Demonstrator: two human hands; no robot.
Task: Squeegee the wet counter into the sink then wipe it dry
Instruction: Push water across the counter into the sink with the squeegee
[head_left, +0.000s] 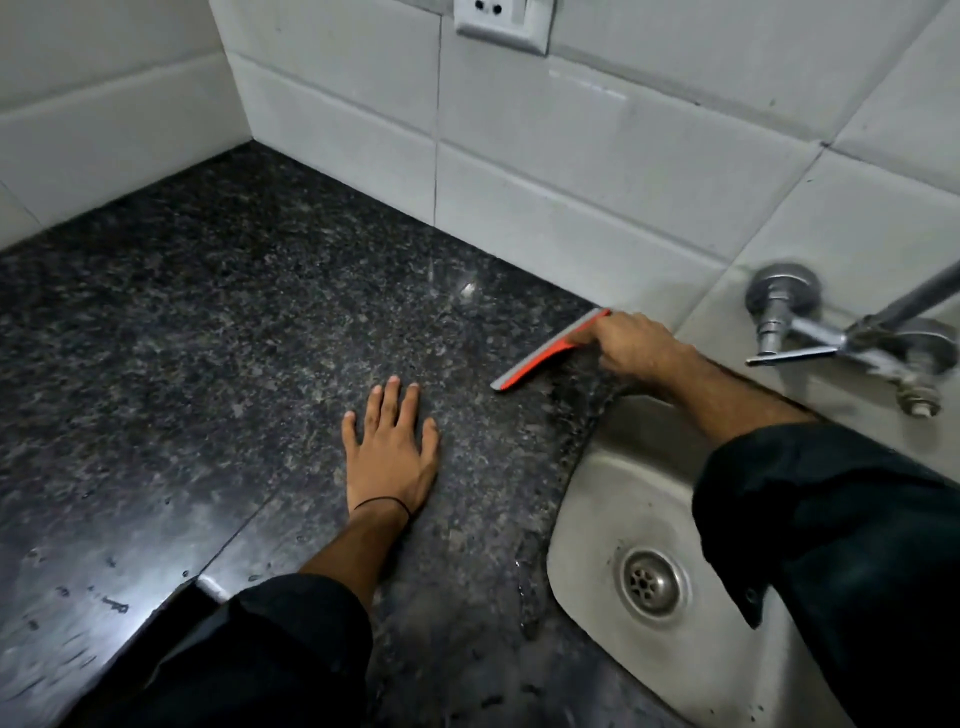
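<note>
A dark speckled granite counter (218, 332) fills the left and middle, with water droplets near its front edge. My right hand (636, 345) grips an orange squeegee (545, 353) whose grey blade rests on the counter close to the back wall, just left of the steel sink (597, 499). My left hand (389, 447) lies flat on the counter with fingers spread, palm down, a short way in front of and left of the squeegee. A black band circles my left wrist.
White tiled walls (571, 171) close off the back and left. A chrome wall tap (810, 332) juts out over the sink at the right. The sink's drain (652, 582) sits low in the bowl. A wall socket (501, 21) is at the top.
</note>
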